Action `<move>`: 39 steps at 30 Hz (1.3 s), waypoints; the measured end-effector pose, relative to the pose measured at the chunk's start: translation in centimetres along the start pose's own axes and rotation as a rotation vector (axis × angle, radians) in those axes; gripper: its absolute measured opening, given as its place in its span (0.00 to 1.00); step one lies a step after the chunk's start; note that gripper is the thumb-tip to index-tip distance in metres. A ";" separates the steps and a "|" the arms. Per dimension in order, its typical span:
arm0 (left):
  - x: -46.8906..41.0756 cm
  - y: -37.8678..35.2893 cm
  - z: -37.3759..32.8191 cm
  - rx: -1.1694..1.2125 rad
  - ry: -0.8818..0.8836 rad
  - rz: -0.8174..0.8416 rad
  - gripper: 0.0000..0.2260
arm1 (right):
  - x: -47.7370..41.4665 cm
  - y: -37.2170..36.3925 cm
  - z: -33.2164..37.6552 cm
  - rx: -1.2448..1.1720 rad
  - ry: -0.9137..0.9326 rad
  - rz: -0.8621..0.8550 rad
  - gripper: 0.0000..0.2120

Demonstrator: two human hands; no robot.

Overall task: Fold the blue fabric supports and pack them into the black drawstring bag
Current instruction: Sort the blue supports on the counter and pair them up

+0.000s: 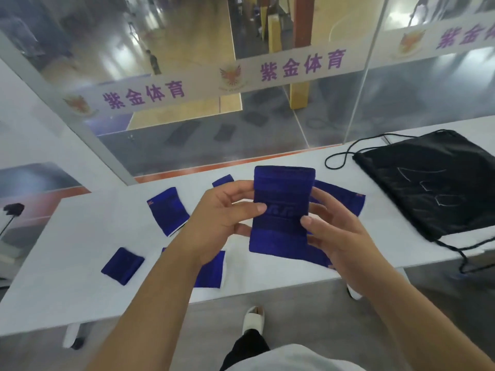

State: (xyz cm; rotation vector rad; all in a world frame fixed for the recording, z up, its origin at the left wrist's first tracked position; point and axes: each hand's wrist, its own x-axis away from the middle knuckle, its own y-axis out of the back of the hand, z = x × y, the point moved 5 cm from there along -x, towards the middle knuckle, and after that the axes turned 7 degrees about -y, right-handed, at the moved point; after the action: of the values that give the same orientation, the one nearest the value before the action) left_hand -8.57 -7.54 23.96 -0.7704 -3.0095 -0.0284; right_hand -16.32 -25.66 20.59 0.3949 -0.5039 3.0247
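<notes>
White table (80,263) by a glass wall, sports court behind. I've got one blue support (282,210) held up off the table w/ both hands: left hand (222,218) pinching its left edge, thumb on front, right hand (334,231) gripping the right edge, thumb on front too. Not folded yet.

To do it well, I'd say: line up top & bottom hems, fold in half, press the crease flat w/ thumbs so it stays slim for the bag.

Count: 6 blue supports seen. 1 in hand, 1 behind my right hand (342,196), 1 far side of left hand (167,210), a small bit past my left fingers (222,180), 1 under my left forearm (211,271), 1 small piece well left (122,265). 1 black drawstring bag (428,183), far right of right hand, lying flat, apparently empty.
</notes>
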 end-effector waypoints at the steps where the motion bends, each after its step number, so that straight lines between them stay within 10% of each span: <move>1: 1.2 -0.8 -0.8 0.023 -0.024 0.001 0.14 | 1.6 -0.2 1.2 0.000 0.050 0.016 0.24; 12: 6.1 -5.0 0.1 0.132 0.047 -0.013 0.18 | 6.4 1.5 1.4 0.053 0.049 -0.118 0.17; 21: 8.3 -5.8 -6.2 0.189 -0.278 -0.012 0.18 | 10.0 0.0 8.6 -0.060 0.262 0.085 0.08; 39: 10.4 -6.5 0.9 -0.103 0.154 0.029 0.14 | 9.0 0.5 1.7 0.494 0.021 0.101 0.22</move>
State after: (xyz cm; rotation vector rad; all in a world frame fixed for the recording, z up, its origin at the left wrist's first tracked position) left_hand -20.83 -8.21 23.42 -0.7815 -2.8692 -0.2323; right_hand -24.63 -26.63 24.27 0.3634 0.2440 3.2206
